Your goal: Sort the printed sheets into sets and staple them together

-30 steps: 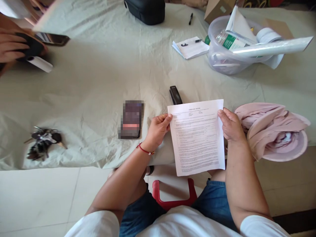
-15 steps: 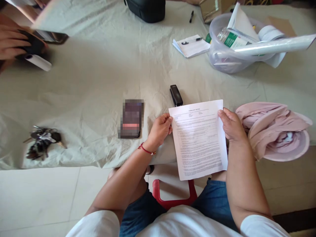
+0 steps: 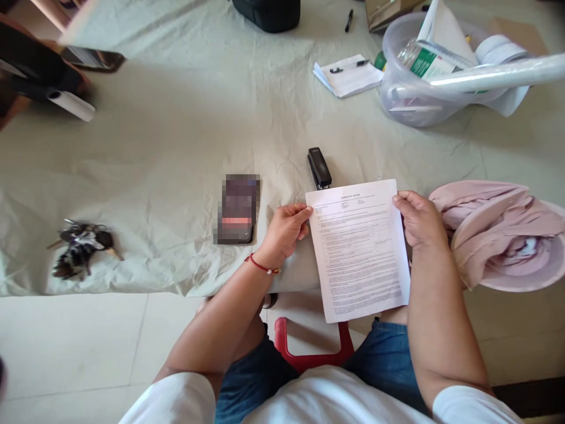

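At the near edge of the cloth-covered table [image 3: 176, 147], just below the black stapler [image 3: 319, 168], left hand [image 3: 285, 229] and right hand [image 3: 419, 221] pinch the printed sheet [image 3: 359, 250] by its upper corners, a light, floppy page, probably best gripped at both edges.

We have only one view, from a camera worn on the person's head. It looks forward and steeply down, so we see the lap and both forearms at the bottom edge and the far part of the table [image 3: 185, 118] at the top. The camera is near: the fingers [image 3: 304, 210] sit close to the middle. Beyond the fingers the table runs away from us; below them we see floor [image 3: 70, 347].
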Motion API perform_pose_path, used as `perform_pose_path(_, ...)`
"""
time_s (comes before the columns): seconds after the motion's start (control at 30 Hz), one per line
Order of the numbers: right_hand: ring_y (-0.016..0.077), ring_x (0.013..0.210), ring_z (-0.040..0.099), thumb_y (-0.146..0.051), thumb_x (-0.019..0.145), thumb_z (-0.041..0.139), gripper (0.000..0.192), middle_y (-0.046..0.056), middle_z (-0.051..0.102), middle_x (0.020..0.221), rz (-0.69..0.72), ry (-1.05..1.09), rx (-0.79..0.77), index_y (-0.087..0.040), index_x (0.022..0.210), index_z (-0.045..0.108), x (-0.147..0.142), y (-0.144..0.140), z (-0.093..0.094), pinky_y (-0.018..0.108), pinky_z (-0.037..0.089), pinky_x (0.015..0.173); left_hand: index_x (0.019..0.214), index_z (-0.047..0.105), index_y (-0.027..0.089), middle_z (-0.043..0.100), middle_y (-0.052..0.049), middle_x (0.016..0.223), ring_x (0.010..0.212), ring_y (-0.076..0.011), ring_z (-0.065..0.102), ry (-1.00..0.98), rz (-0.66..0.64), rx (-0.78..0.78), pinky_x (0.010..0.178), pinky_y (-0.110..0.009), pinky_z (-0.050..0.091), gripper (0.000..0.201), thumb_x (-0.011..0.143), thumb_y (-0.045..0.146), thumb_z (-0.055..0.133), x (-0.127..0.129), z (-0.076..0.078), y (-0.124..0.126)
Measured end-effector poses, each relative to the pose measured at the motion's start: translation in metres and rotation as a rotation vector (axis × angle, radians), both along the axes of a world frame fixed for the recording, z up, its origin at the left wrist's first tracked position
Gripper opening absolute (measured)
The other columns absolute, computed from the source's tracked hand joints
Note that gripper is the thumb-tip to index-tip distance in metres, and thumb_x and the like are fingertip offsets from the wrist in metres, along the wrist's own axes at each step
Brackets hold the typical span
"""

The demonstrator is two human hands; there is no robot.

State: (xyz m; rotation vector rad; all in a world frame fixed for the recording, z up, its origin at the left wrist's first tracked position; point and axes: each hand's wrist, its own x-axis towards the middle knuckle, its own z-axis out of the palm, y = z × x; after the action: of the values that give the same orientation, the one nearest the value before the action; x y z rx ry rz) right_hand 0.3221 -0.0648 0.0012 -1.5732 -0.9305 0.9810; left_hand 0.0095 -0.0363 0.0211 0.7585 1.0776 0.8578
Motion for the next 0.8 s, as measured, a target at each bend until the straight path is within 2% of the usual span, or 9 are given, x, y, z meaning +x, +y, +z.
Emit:
perform_pose_path(0.1,0.0205,0.075,0.072,-0.059,0.069,0.103,0.044,-0.003,0.079,0.082,-0.053,0.079,-0.013,-0.029,0.087,0.076,-0.004,0.002,0.005,0.037,0.064,0.073,0.077,0.074,0.017,0.062,0.001,0.062,0.046,-0.0067,0.05,0.026,0.006,-0.042,0.044,-0.024,0.024,0.026,0.087,0.034,0.091,-0.002,0.001,-0.001)
perform_pose_path(0.23,0.0206,0.075,0.073,-0.053,0.059,0.109,0.05,-0.003,0.079,0.083,-0.083,0.255,-0.085,-0.029,0.086,0.076,-0.007,0.001,0.016,0.036,0.064,0.072,0.077,0.072,0.017,0.068,-0.003,0.068,0.06,-0.0148,0.074,0.012,0.069,-0.1,0.044,-0.022,0.028,0.023,0.089,0.025,0.089,-0.003,0.006,0.0)
perform_pose_path(0.3,0.0209,0.075,0.073,-0.053,0.056,0.111,0.053,-0.002,0.079,0.082,-0.077,0.297,-0.111,-0.028,0.086,0.075,-0.006,0.001,0.017,0.037,0.064,0.071,0.075,0.071,0.017,0.065,-0.001,0.064,0.052,-0.0116,0.068,0.013,0.069,-0.111,0.043,-0.022,0.027,0.023,0.092,0.022,0.085,-0.003,0.01,0.001)
perform_pose_path(0.37,0.0206,0.075,0.072,-0.054,0.056,0.11,0.052,-0.002,0.078,0.082,-0.077,0.251,-0.103,-0.028,0.085,0.075,-0.004,0.001,0.015,0.036,0.063,0.072,0.075,0.072,0.016,0.06,0.002,0.059,0.04,-0.0059,0.051,0.035,0.037,-0.1,0.042,-0.022,0.024,0.023,0.096,0.02,0.08,-0.004,0.013,0.002)
perform_pose_path(0.47,0.0191,0.073,0.07,-0.055,0.064,0.102,0.045,-0.003,0.077,0.081,-0.077,0.057,-0.083,-0.027,0.086,0.075,-0.002,0.002,0.005,0.035,0.06,0.072,0.074,0.071,0.015,0.059,0.004,0.059,0.037,-0.0021,0.038,0.088,0.007,-0.027,0.041,-0.021,0.024,0.025,0.099,0.017,0.074,-0.003,0.015,0.003)
perform_pose_path(0.57,0.0207,0.074,0.069,-0.053,0.08,0.088,0.032,0.001,0.077,0.082,-0.064,-0.187,-0.123,-0.026,0.088,0.073,0.0,0.003,-0.005,0.036,0.058,0.073,0.073,0.069,0.015,0.057,0.005,0.057,0.038,-0.003,0.04,0.134,-0.002,0.002,0.043,-0.02,0.026,0.029,0.103,0.014,0.069,0.0,0.015,0.001)
perform_pose_path(0.63,0.0243,0.08,0.072,-0.047,0.088,0.078,0.022,0.004,0.079,0.088,-0.089,-0.406,-0.109,-0.027,0.094,0.072,-0.001,0.005,-0.008,0.041,0.061,0.079,0.074,0.067,0.016,0.056,0.004,0.054,0.039,-0.0046,0.044,0.148,-0.012,-0.02,0.044,-0.02,0.028,0.032,0.106,0.013,0.064,0.003,0.015,0.0)
perform_pose_path(0.7,0.0296,0.095,0.077,-0.038,0.092,0.072,0.016,0.01,0.081,0.102,-0.149,-0.653,0.0,-0.026,0.103,0.071,-0.007,0.007,-0.008,0.049,0.064,0.091,0.075,0.067,0.016,0.056,0.004,0.052,0.04,-0.0057,0.047,0.156,-0.018,-0.038,0.046,-0.019,0.03,0.034,0.108,0.012,0.061,0.005,0.016,0.0)
perform_pose_path(0.8,0.0357,0.122,0.075,-0.03,0.096,0.064,0.024,0.018,0.079,0.127,-0.178,-0.927,0.281,-0.024,0.118,0.073,-0.023,0.011,-0.005,0.057,0.063,0.107,0.077,0.068,0.016,0.056,0.005,0.05,0.041,-0.006,0.048,0.168,-0.026,-0.035,0.048,-0.018,0.031,0.033,0.109,0.013,0.061,0.008,0.016,-0.001)
